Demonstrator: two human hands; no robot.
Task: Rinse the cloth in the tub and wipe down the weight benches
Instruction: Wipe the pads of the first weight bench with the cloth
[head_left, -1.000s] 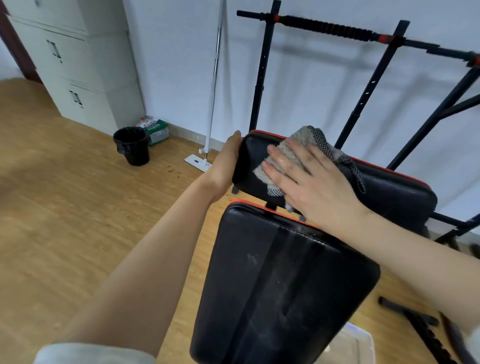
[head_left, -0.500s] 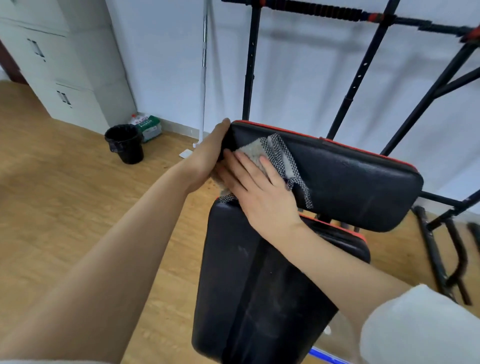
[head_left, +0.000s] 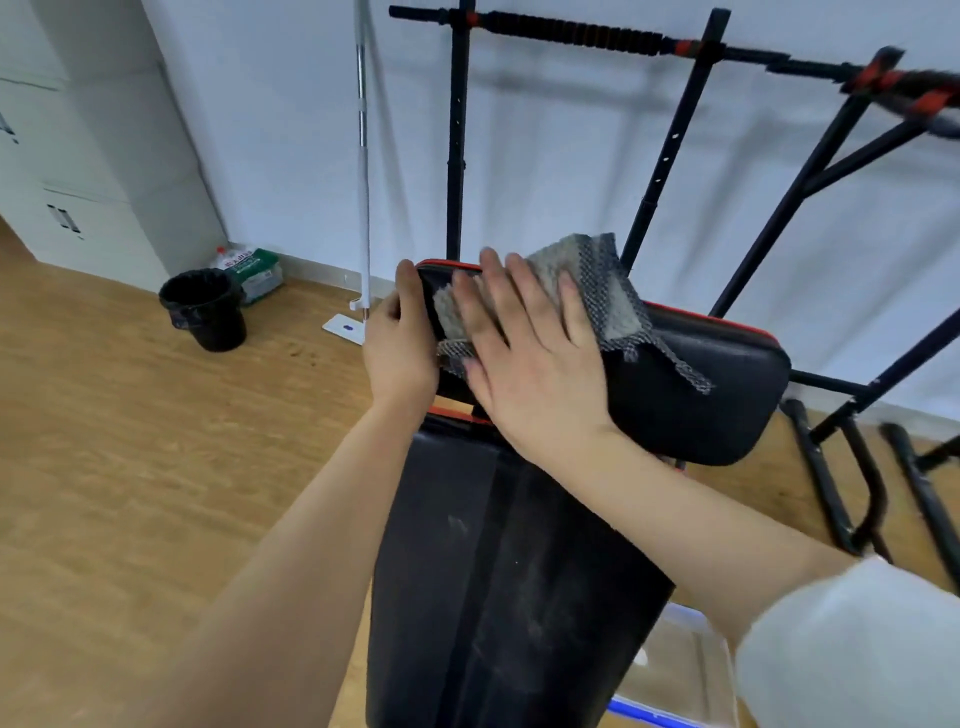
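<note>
While the left hand (head_left: 400, 343) grips the end of the black, red-trimmed padded backrest (head_left: 701, 400), seemingly to steady it, the right hand (head_left: 530, 364) presses the grey checked cloth (head_left: 587, 280) flat-fingered against its face; the clear plastic tub (head_left: 691, 670) sits below.

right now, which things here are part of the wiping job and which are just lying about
In the job: cloth, pressed flat by the right hand; back pad, gripped at its end by the left hand; seat pad; tub.
Lying about: bin, mop, rack, cabinet.
</note>
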